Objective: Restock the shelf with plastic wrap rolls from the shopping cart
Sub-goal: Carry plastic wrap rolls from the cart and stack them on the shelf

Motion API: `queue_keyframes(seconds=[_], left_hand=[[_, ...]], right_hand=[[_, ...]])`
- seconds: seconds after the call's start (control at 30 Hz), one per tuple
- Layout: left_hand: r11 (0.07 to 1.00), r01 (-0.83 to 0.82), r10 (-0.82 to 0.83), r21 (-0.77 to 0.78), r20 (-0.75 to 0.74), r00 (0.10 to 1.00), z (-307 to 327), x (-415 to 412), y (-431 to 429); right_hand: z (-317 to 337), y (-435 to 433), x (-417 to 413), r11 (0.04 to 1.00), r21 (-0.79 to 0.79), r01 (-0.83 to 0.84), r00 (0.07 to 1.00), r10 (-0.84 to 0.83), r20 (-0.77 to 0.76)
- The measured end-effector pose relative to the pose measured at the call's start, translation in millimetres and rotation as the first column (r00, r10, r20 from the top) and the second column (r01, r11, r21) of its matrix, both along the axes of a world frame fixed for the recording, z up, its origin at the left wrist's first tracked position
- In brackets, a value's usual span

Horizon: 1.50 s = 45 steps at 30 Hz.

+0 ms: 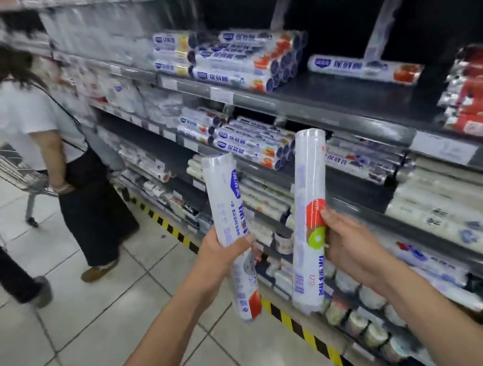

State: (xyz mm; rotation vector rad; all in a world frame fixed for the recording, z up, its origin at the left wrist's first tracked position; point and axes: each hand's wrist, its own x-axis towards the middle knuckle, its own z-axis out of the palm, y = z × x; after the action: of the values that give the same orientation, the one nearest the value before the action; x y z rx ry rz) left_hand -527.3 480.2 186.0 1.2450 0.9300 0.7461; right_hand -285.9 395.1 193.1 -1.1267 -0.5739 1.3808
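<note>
Both hands grip rolls: left hand (225, 252) around one roll (232, 237), right hand (348, 245) around another (308, 219), below the half-empty shelf (331, 97). Carrying step, probably; next, lay them beside the lone roll (365, 68).

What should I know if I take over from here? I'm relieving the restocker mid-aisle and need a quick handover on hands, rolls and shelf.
Left hand: gripping one plastic wrap roll near its middle, held roughly upright.
Right hand: gripping a second roll, also roughly upright.
Both rolls are in front of the shelving, not yet placed.
Shelf: one stack of matching rolls on the left, a single roll lying alone beside it, bare space behind.
A cart stands up the aisle beside a bystander; its contents are not visible.
Left: set down both rolls, then fetch more.
</note>
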Motion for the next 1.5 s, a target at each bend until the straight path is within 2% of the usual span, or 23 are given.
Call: queue_keyframes(seconds=[0.2, 0.4, 0.67, 0.87, 0.97, 1.03, 1.1, 1.13, 1.23, 1.27, 1.33, 1.5], left_hand=[[0.999, -0.021, 0.020, 0.031, 0.024, 1.000, 15.9, 4.1, 86.4], [0.997, 0.008, -0.011, 0.073, 0.047, 0.999, 29.0, 14.1, 155.6], [0.979, 0.190, -0.197, 0.071, 0.114, 0.974, 49.4, 59.1, 250.0], [0.922, 0.383, -0.387, 0.065, 0.223, 0.894, 75.5, 93.8, 301.5], [0.892, 0.451, -0.439, 0.028, 0.296, 0.848, 82.7, 112.1, 314.4], [0.880, 0.473, -0.466, 0.050, 0.296, 0.834, 85.3, 124.2, 320.4], [0.872, 0.478, -0.488, 0.108, 0.265, 0.832, 87.0, 135.2, 326.9], [0.868, 0.481, -0.497, 0.124, 0.261, 0.828, 87.3, 140.4, 330.0], [0.863, 0.492, -0.501, 0.111, 0.308, 0.809, 90.4, 153.0, 334.9], [0.863, 0.496, -0.497, 0.098, 0.342, 0.798, 90.8, 156.6, 336.0], [0.865, 0.498, -0.477, 0.060, 0.408, 0.779, 91.9, 162.6, 337.7], [0.878, 0.479, -0.416, 0.003, 0.500, 0.759, 93.9, 172.1, 347.5]], right_hand=[[15.2, 101.4, -0.9, 0.992, 0.113, -0.063, 0.969, 0.088, -0.233], [37.9, 163.2, -7.0, 0.982, 0.149, -0.114, 0.974, 0.140, -0.178], [58.8, 215.0, 3.7, 0.985, 0.170, 0.029, 0.994, -0.010, -0.113], [79.0, 230.1, 10.6, 0.957, 0.022, 0.288, 0.956, -0.289, 0.055], [98.5, 229.9, 17.0, 0.915, 0.016, 0.404, 0.888, -0.396, 0.232], [114.9, 224.4, 33.6, 0.911, 0.006, 0.413, 0.848, -0.388, 0.360], [135.7, 217.6, 55.6, 0.919, -0.028, 0.394, 0.771, -0.314, 0.554], [144.6, 215.4, 70.1, 0.918, -0.048, 0.394, 0.697, -0.265, 0.667], [168.3, 217.4, 118.4, 0.900, 0.016, 0.436, 0.380, -0.200, 0.903], [173.9, 220.7, 135.4, 0.893, 0.046, 0.447, 0.291, -0.194, 0.937], [181.7, 229.6, 165.5, 0.903, 0.052, 0.426, 0.186, -0.144, 0.972], [165.5, 261.2, 224.0, 0.939, -0.160, 0.304, -0.008, 0.170, 0.985]])
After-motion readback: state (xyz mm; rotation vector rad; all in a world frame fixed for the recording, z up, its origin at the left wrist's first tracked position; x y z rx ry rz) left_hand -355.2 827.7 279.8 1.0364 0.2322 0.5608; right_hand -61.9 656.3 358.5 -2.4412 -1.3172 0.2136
